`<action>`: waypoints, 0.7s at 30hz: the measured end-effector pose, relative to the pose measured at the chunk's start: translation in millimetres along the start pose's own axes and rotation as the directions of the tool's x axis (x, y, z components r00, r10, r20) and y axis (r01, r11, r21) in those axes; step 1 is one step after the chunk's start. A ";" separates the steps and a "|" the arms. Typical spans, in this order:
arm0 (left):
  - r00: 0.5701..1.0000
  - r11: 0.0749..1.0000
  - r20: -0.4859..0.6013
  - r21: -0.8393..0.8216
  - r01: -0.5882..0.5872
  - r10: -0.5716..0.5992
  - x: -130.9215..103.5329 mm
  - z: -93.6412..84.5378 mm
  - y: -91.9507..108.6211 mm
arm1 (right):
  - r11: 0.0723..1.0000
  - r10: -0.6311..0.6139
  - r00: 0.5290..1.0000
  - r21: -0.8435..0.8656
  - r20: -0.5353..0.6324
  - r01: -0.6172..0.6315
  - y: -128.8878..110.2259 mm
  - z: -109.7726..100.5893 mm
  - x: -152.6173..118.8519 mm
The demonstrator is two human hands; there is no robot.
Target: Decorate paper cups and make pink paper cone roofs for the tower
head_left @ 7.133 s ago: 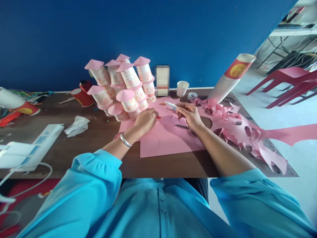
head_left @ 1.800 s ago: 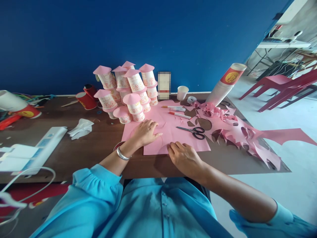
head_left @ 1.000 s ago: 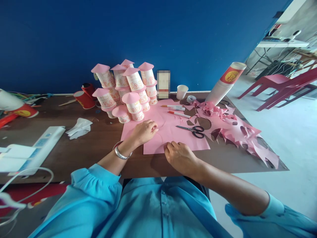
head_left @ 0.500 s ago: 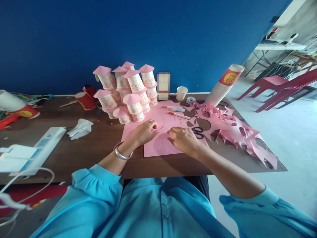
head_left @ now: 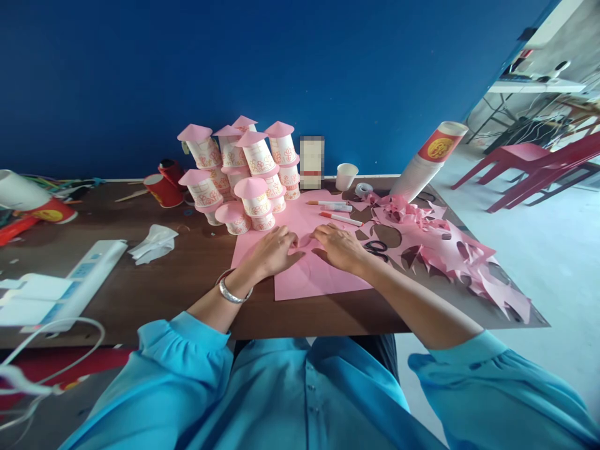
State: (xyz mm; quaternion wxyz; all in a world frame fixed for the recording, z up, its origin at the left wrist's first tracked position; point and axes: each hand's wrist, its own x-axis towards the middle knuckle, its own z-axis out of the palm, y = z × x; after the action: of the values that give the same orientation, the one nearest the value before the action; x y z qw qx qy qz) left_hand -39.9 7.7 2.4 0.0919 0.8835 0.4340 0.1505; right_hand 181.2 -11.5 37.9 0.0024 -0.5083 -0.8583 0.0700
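Note:
My left hand is curled over the pink paper sheet, with its thumb under the bent fingers. Facing it, my right hand has its fingers bent down close to the left fingertips. Both hands close on a piece of pink paper between them; its outline blends into the sheet below. Black-handled scissors lie just right of my right hand. Beyond the hands are markers with red and orange parts. Paper-cup towers with pink cone roofs and drawn flowers stand behind my left hand.
Pink paper scraps cover the table's right side. A tilted stack of paper cups, a single white cup and a tape roll stand behind. At left are a crumpled tissue, a power strip and red cups.
My right hand has moved left and slightly away from me, so its fingertips are now close to the left hand's. My left hand has stayed nearly in place.

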 end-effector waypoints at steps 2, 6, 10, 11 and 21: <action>1.000 1.000 0.005 0.025 -0.004 0.004 -1.3 -1.4 2.0 | 1.000 -0.004 1.000 -0.006 0.011 0.004 0.3 0.2 1.7; 0.997 1.000 0.072 0.010 -0.023 0.022 -2.1 -2.8 4.5 | 1.000 -0.026 1.000 0.003 0.010 0.026 -0.2 -0.2 1.6; 0.997 0.998 0.069 -0.057 -0.018 0.022 -0.4 -2.3 1.3 | 0.997 -0.052 0.999 0.051 -0.013 0.052 3.0 0.9 1.0; 0.999 0.995 0.050 -0.097 -0.018 0.023 0.4 -2.5 -0.1 | 0.996 -0.055 0.998 0.073 -0.034 0.057 5.0 2.2 1.4; 0.989 0.762 0.046 -0.632 0.138 -0.141 6.5 -31.0 4.6 | 0.770 0.015 0.993 0.635 -0.116 0.062 46.3 12.3 18.3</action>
State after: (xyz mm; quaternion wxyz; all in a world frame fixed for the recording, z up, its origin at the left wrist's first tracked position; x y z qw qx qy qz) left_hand -43.5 11.1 34.0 0.3937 0.7659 0.4225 0.2825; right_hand 211.8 25.0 18.8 0.2244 -0.4698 -0.7883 0.3277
